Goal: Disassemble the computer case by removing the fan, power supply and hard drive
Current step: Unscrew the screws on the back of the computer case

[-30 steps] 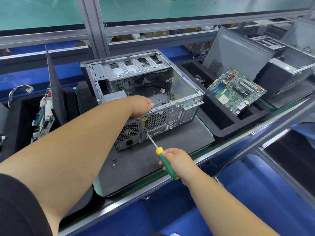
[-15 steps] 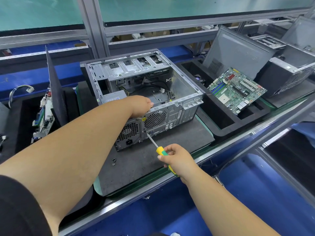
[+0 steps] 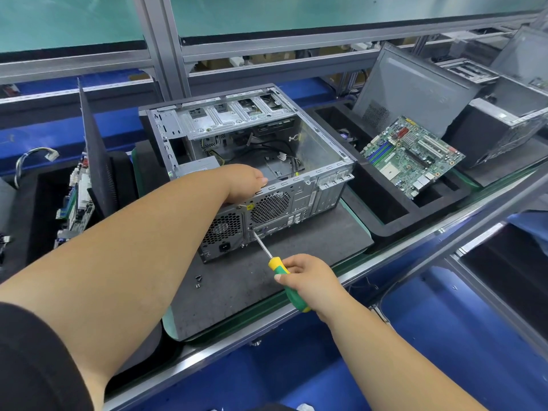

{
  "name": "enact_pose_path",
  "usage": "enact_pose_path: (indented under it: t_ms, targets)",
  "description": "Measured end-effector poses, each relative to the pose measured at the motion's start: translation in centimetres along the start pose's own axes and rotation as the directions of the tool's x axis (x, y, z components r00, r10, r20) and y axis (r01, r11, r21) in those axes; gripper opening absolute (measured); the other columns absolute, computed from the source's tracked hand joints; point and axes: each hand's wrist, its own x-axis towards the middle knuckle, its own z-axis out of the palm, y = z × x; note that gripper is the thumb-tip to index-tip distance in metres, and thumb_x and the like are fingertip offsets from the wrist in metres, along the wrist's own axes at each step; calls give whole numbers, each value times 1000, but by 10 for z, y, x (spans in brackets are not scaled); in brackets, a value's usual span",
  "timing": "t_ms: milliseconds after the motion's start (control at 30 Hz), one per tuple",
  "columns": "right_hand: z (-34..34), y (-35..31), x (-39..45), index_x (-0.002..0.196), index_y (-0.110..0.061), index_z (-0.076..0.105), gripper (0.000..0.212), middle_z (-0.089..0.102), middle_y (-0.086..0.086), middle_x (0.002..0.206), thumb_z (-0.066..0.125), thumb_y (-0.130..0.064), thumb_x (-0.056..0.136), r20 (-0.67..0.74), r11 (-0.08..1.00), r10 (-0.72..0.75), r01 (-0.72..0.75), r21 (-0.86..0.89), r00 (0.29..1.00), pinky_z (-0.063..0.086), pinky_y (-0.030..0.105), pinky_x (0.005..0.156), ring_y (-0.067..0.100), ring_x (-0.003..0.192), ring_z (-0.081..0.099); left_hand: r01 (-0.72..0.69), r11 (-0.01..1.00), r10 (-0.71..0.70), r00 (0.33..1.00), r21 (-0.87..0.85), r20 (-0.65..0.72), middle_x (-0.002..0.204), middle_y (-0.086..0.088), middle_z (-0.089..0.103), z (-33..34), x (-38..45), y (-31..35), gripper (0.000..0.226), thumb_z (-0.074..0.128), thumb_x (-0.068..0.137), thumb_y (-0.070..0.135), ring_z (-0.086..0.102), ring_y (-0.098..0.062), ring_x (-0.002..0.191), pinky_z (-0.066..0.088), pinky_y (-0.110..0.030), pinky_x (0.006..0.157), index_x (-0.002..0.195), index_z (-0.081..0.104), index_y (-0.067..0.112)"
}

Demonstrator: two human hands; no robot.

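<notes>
Right hand (image 3: 308, 281) is gripping the screwdriver (image 3: 283, 275), tip at a rear screw, left hand (image 3: 244, 185) is clasping the case (image 3: 323, 149) rim; keeping the shaft square should be preventing slips.

Case (image 3: 323, 161): bare metal chassis, side panel off, open side up, lying on grey mat (image 3: 311, 247) w/ rear panel toward the mat's near edge. PSU (image 3: 221, 232) sits in rear-left corner, perforated grille & black power socket facing out. Fan (image 3: 270, 206) behind round grille just right of PSU, on rear panel. Drive cage (image 3: 234, 114) across the far end, silver slotted brackets; can't tell if a drive's in it. Loose cables (image 3: 292, 164) on case floor.
</notes>
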Motion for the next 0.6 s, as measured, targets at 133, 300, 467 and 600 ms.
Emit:
enact_pose_path:
  t_ms: [133, 300, 467, 600]
  targets:
    - [0, 4, 1, 103, -29, 61, 28, 64, 5, 98, 78, -20, 83, -31, 999, -44, 44, -14, 999, 51, 28, 68, 20, 85, 69, 6, 1000, -6, 1000, 4, 14, 145, -10, 46, -1, 2, 0, 47, 24, 107, 34, 42, -26, 132, 30, -32, 106, 142, 44, 11]
    - [2, 2, 6, 107, -23, 57, 20, 63, 6, 102, 69, -19, 91, -7, 996, 30, -30, 86, 1000, 61, 37, 75, 14, 66, 68, 8, 1000, -8, 1000, -2, 19, 146, -9, 46, -1, 2, -1, 47, 24, 107, 34, 42, -25, 132, 29, -32, 107, 142, 45, 12]
    - [1, 3, 6, 113, -19, 57, 24, 64, 3, 101, 67, -22, 92, -33, 996, 49, -46, 72, 998, 57, 31, 69, 11, 67, 63, 13, 1000, -13, 1000, -8, -2, 145, -10, 46, 0, -1, 0, 47, 23, 107, 34, 42, -26, 132, 30, -33, 106, 142, 44, 12]
    - [0, 2, 7, 112, -21, 58, 20, 64, 2, 99, 64, -24, 93, -34, 998, 51, -50, 35, 998, 56, 33, 70, 12, 67, 64, 30, 999, -30, 999, 16, -40, 146, -11, 46, 3, -3, 1, 47, 23, 107, 34, 41, -27, 133, 30, -33, 106, 141, 46, 12]
